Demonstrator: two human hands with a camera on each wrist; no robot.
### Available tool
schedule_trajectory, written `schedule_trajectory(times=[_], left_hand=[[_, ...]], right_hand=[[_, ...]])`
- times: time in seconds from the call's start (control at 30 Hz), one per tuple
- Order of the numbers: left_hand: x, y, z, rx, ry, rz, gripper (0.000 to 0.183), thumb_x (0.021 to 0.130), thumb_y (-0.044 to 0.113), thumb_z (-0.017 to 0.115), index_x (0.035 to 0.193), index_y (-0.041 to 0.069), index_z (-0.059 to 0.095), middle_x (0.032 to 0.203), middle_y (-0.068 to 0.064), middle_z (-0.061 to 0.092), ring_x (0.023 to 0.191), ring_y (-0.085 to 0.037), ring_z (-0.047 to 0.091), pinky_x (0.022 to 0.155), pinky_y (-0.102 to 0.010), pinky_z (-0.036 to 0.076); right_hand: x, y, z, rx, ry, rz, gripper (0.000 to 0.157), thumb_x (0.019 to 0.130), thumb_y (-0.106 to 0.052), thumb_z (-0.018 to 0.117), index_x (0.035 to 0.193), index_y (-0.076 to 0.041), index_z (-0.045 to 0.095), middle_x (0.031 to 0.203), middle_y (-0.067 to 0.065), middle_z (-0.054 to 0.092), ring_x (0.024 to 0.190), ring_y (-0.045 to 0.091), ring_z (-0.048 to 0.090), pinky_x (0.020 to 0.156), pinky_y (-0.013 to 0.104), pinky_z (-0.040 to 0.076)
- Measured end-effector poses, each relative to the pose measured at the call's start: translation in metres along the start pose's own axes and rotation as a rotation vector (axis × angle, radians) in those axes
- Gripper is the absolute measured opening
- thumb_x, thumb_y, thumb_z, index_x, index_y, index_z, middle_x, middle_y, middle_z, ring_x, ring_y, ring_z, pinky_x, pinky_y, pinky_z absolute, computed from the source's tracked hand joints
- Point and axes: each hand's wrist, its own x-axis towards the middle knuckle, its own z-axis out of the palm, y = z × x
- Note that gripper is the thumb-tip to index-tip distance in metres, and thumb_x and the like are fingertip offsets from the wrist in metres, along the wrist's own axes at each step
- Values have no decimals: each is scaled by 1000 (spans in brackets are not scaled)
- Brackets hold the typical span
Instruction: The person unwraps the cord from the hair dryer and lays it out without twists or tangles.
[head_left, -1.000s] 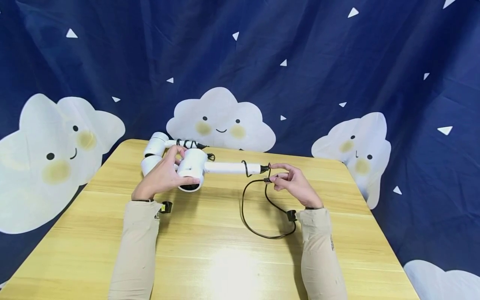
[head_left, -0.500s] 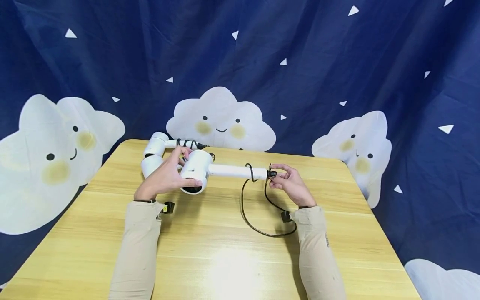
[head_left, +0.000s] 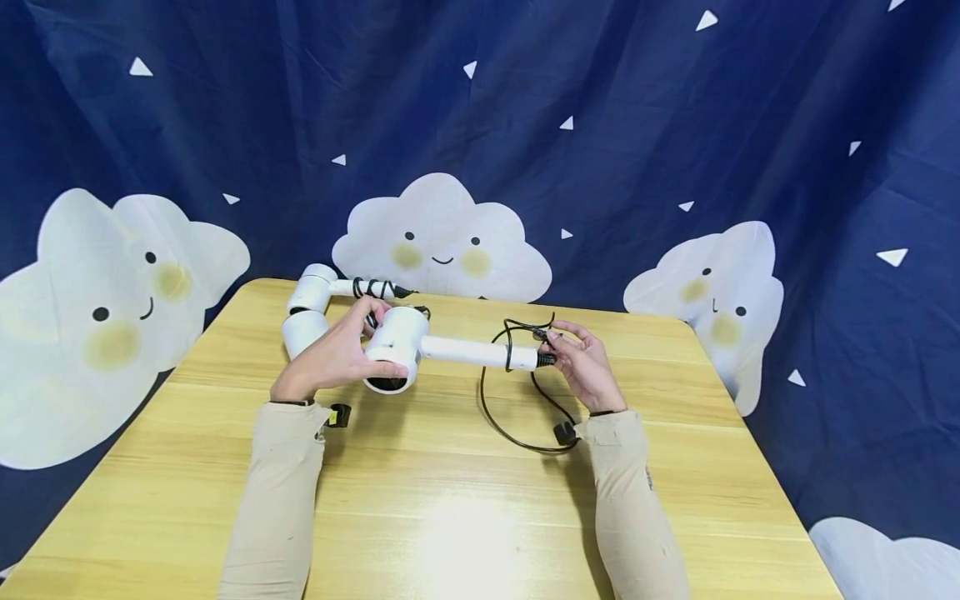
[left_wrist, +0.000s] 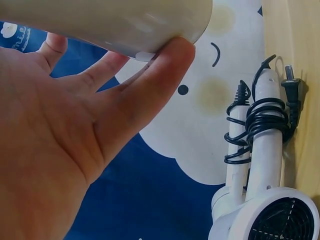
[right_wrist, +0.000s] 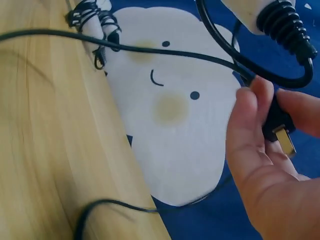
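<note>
A white hair dryer [head_left: 397,337] is held up over the table, its handle pointing right. My left hand [head_left: 333,354] grips its round barrel, thumb at the front opening. Around the handle near its end runs a turn of the black cord [right_wrist: 150,50]. Beyond the handle's end, my right hand [head_left: 587,367] pinches the cord's plug [right_wrist: 280,122] between thumb and fingers; a metal prong shows in the right wrist view. The rest of the cord hangs in a wide loop below the handle.
Two more white hair dryers [head_left: 311,292] [left_wrist: 265,155] lie at the table's back left, cords wound on their handles. The wooden table [head_left: 450,483] reaches back to a dark blue curtain [head_left: 600,167] with cloud prints.
The hair dryer has shifted right and toward me, its handle end dipping. My right hand has carried the plug from below the handle's end to above it, lifting the cord.
</note>
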Motion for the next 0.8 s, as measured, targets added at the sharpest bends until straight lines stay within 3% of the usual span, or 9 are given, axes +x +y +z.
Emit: schedule_trajectory(times=[0.2, 0.33, 0.57, 0.8], left_hand=[[-1, 0, 0, 5, -22, -52, 81, 70, 46, 94, 120, 16, 38, 141, -6, 51, 107, -30, 57, 86, -38, 48], [-2, -2, -1, 31, -28, -87, 81, 72, 51, 92, 120, 16, 37, 142, -8, 51, 109, -30, 59, 86, -38, 49], [-3, -6, -4, 59, -18, -161, 84, 73, 59, 89, 125, 17, 38, 125, -12, 57, 109, -29, 64, 85, -38, 50], [-5, -10, -9, 17, 25, -189, 91, 72, 59, 90, 132, 16, 37, 132, -11, 53, 114, -29, 65, 87, -40, 52]], right_hand=[[0, -2, 3, 151, 16, -76, 20, 103, 2, 56, 116, -2, 42, 96, 10, 81, 73, 10, 74, 76, 21, 60], [-1, -3, 4, 248, 17, -110, 16, 103, 2, 56, 108, -6, 43, 97, 12, 80, 75, 11, 74, 78, 23, 61], [-2, -3, 8, 435, 1, -178, 11, 105, 2, 50, 106, -6, 43, 103, 15, 78, 80, 14, 72, 82, 25, 60], [0, -1, 3, 513, -14, -263, 8, 106, 0, 47, 106, -7, 43, 113, 18, 72, 83, 14, 69, 83, 24, 59]])
